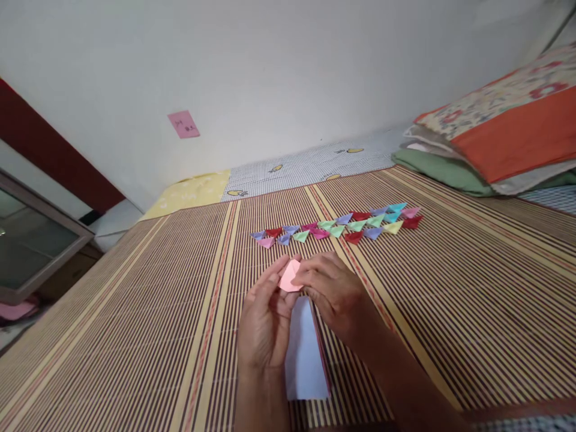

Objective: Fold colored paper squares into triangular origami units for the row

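Small pale-pink piece of folded paper (288,278), held up at the fingertips midway between the two hands, neither clearly nearer; angular outline, a faint crease toward its top, long axis not readable with the right side covered. Left hand (264,321) pinches its left edge, thumb on the near side and fingers behind; right hand (333,294), fingers curled, grips its right side from above. Below, between the wrists, a pale lavender paper strip (306,357) lies lengthwise away from the body on the brown-and-tan striped mat (148,336).
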Motion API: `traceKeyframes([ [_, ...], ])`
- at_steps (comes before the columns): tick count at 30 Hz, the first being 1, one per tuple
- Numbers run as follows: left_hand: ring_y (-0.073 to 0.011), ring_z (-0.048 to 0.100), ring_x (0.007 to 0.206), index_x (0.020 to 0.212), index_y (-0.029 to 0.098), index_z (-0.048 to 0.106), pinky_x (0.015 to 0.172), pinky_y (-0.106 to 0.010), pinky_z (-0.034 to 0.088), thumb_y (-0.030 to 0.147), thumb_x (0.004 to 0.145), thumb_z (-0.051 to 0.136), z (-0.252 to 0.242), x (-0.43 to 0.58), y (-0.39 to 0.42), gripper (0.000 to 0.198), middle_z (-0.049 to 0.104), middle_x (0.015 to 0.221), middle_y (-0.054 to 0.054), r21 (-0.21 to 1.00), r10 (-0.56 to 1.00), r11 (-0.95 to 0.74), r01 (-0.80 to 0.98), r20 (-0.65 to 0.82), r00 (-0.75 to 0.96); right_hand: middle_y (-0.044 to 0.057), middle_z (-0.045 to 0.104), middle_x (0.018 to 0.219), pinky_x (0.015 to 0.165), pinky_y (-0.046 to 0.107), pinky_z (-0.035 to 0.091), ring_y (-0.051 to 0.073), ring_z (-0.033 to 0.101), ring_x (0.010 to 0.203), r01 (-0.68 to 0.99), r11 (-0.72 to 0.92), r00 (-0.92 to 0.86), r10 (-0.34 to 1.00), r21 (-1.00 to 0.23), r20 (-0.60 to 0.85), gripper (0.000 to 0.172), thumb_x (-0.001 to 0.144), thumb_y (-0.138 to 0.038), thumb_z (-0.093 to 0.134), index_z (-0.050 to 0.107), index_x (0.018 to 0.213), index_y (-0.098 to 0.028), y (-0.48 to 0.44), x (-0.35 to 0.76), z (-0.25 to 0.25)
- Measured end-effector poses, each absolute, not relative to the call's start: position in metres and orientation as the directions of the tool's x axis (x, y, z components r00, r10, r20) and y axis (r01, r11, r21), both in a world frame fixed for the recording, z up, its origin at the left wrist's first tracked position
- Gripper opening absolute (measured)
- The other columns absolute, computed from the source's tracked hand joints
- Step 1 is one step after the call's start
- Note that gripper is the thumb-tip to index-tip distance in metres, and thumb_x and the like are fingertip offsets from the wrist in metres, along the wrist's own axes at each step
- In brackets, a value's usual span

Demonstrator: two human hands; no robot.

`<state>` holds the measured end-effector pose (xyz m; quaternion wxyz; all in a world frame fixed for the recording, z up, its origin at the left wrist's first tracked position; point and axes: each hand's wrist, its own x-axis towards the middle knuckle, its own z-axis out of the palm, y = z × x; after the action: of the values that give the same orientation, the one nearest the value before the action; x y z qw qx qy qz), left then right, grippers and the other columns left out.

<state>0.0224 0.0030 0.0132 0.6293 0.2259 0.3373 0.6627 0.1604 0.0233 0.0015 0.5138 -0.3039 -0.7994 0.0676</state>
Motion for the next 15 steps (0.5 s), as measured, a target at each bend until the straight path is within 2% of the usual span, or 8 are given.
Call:
traceKeyframes([
  [10, -0.0208, 0.076, 0.099, 0.102, 0.006, 0.079, 0.081, -0.02, 0.061, 0.001, 0.081, 0.066, 0.003, 0.015, 0.011, 0.025, 0.078, 0.109, -0.02, 0.664, 0.961, 0.082, -0.743, -0.251, -0.119, 0.011, 0.069, 0.113, 0.094, 0.042, 0.053, 0.026, 0.057, 0.111, 0.384, 0.868, -0.398, 0.464, -0.315, 0.792, 0.02, 0.098, -0.007, 0.051, 0.067, 0.103, -0.018, 0.027, 0.157, -0.011],
  [15, -0.0203, 0.077, 0.094, 0.103, 0.008, 0.079, 0.07, -0.018, 0.06, 0.001, 0.078, 0.071, 0.004, 0.018, 0.01, 0.027, 0.079, 0.106, -0.019, 0.704, 0.95, 0.046, -0.709, -0.251, -0.187, 0.009, 0.069, 0.101, 0.087, 0.042, 0.05, 0.025, 0.058, 0.099, 0.429, 0.835, -0.376, 0.512, -0.344, 0.772, 0.021, 0.1, -0.012, 0.049, 0.068, 0.095, -0.019, 0.023, 0.154, -0.005],
])
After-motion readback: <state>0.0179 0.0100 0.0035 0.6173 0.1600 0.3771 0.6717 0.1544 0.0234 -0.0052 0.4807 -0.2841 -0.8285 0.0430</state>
